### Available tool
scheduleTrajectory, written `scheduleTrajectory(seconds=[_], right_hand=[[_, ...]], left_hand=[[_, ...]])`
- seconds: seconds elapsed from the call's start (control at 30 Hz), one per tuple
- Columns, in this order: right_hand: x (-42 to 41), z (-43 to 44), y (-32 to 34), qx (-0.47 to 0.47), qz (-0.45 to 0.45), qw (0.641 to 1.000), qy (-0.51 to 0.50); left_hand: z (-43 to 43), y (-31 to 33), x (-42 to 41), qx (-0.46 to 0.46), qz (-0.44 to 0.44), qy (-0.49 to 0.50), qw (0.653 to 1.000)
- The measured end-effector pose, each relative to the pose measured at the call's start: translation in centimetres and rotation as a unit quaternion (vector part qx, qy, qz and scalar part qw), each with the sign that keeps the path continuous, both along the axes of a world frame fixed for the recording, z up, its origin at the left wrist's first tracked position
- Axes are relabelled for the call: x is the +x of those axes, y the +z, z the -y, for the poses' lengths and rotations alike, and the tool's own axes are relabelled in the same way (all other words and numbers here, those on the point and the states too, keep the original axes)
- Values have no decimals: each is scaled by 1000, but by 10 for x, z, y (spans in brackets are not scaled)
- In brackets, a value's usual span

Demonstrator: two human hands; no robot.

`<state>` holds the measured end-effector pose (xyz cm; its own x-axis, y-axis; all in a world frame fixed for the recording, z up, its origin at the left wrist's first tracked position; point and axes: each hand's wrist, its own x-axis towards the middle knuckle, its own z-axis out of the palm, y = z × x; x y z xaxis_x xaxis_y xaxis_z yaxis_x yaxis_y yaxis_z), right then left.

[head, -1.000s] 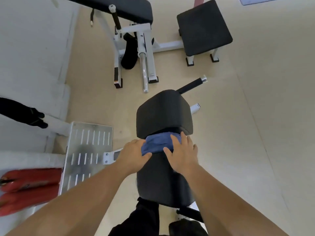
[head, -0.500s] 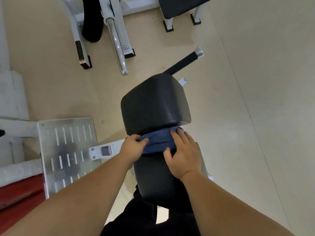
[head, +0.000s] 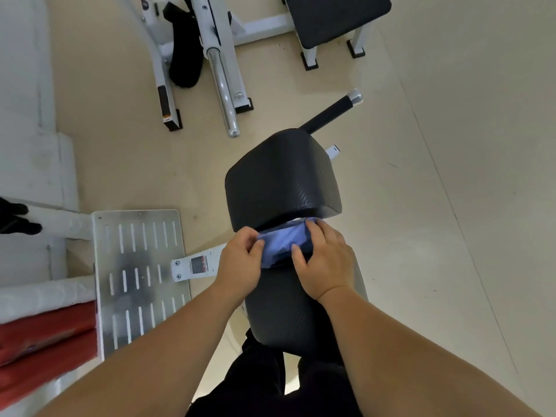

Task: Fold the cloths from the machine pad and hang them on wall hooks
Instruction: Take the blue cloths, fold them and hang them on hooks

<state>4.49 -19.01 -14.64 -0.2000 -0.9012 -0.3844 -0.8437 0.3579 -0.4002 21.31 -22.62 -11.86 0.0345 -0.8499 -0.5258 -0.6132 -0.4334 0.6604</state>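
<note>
A blue cloth (head: 281,245) lies bunched in the gap between the upper black machine pad (head: 282,176) and the lower black pad (head: 279,308). My left hand (head: 240,266) pinches the cloth's left end with thumb and fingers. On the cloth's right end my right hand (head: 325,260) rests, thumb tucked under the fabric and fingers laid over its top edge. Part of the cloth is hidden under both hands. No wall hooks are in view.
A perforated metal footplate (head: 141,266) lies left of the pads, with red pads (head: 45,335) at the lower left. A white machine frame with a chrome bar (head: 224,85) and a black seat pad (head: 337,16) stand ahead. A black handle (head: 331,112) sticks out behind the upper pad.
The view has shifted a little. My left hand has closed its pinch on the cloth's left end, and the cloth is more bunched between my hands.
</note>
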Motion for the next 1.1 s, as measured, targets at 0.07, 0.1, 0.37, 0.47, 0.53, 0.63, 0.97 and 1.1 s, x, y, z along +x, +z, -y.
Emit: scheduleTrajectory(seconds=[0.07, 0.1, 0.37, 0.47, 0.53, 0.63, 0.97, 1.1], right_hand=[[-2, -2, 8, -13, 25, 1000, 5], [-5, -4, 16, -6, 42, 999, 12], [-21, -13, 128, -113, 146, 960, 211], [-12, -17, 164, -90, 187, 926, 315], [1, -20, 190, -89, 215, 901, 366], [23, -33, 235, -89, 262, 877, 392], [105, -61, 288, -71, 182, 846, 496], [144, -74, 274, -53, 190, 858, 474]], left_hand=[[-11, 22, -2, -24, -9, -21, 999], [-18, 35, -3, -38, -11, -36, 999], [-67, 148, -10, -138, 46, -132, 981], [-89, 193, 2, -185, 41, -111, 976], [-107, 218, 16, -210, 33, -85, 973], [-133, 250, 42, -238, 55, -39, 969], [-218, 310, 158, -302, 120, 199, 924], [-253, 306, 212, -296, 80, 284, 909]])
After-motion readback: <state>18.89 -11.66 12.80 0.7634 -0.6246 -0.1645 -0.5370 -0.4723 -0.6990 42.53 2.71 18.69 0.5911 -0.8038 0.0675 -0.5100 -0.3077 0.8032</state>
